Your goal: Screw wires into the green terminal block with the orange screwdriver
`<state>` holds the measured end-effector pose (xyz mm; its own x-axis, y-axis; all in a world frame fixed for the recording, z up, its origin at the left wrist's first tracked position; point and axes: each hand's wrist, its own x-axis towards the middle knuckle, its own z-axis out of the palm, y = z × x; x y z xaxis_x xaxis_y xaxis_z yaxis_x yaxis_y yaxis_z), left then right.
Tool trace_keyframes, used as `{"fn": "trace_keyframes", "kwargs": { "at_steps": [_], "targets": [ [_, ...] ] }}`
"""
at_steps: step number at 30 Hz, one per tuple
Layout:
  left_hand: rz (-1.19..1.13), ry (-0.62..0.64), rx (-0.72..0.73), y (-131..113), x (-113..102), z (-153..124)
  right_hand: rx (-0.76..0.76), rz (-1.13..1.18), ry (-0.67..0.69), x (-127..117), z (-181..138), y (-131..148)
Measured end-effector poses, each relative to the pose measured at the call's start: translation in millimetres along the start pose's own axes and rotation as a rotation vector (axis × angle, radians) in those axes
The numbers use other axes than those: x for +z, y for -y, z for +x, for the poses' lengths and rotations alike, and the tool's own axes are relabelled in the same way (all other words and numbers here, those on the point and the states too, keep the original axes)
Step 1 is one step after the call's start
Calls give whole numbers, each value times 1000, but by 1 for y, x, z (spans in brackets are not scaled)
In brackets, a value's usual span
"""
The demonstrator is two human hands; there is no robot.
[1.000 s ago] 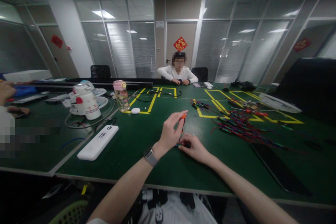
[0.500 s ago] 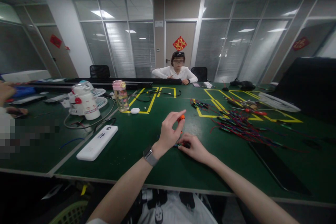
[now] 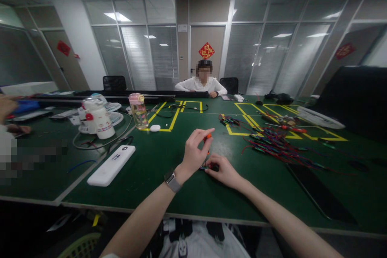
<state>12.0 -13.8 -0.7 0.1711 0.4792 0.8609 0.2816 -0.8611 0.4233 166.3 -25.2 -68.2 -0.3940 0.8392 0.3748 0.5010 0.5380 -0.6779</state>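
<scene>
Upright in my left hand [image 3: 193,149] is a small orange screwdriver [image 3: 209,136], pinched between thumb and fingers with the index finger over its top. Its lower end points down at a small circuit board [image 3: 203,167] on the green table. My right hand [image 3: 222,169] rests on the table, with thumb and fingertips closed on the board's edge. Fingers cover most of the board, so its details are hidden. The two hands almost touch.
Wired parts [image 3: 275,145] lie in a tangled heap to the right, beside a dark flat slab [image 3: 320,193]. A white power bank [image 3: 112,165], a white bottle [image 3: 101,119] and a pink-lidded bottle [image 3: 138,111] stand left. Across the table sits a person [image 3: 201,84].
Both hands keep their places and grips, with the screwdriver still upright over the board. The view shifts very slightly, and the person opposite has moved their head and arm a little.
</scene>
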Motion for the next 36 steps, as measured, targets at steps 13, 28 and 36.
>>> {"fn": "trace_keyframes", "kwargs": {
  "at_steps": [13,28,36],
  "targets": [
    [19,84,22,2,-1,-1,-10,27,-12,1,0,-2],
    [20,68,-2,1,0,0,-7,19,-14,2,0,-2],
    [7,89,-25,0,-1,-1,5,5,-11,1,0,-2]
  ]
}}
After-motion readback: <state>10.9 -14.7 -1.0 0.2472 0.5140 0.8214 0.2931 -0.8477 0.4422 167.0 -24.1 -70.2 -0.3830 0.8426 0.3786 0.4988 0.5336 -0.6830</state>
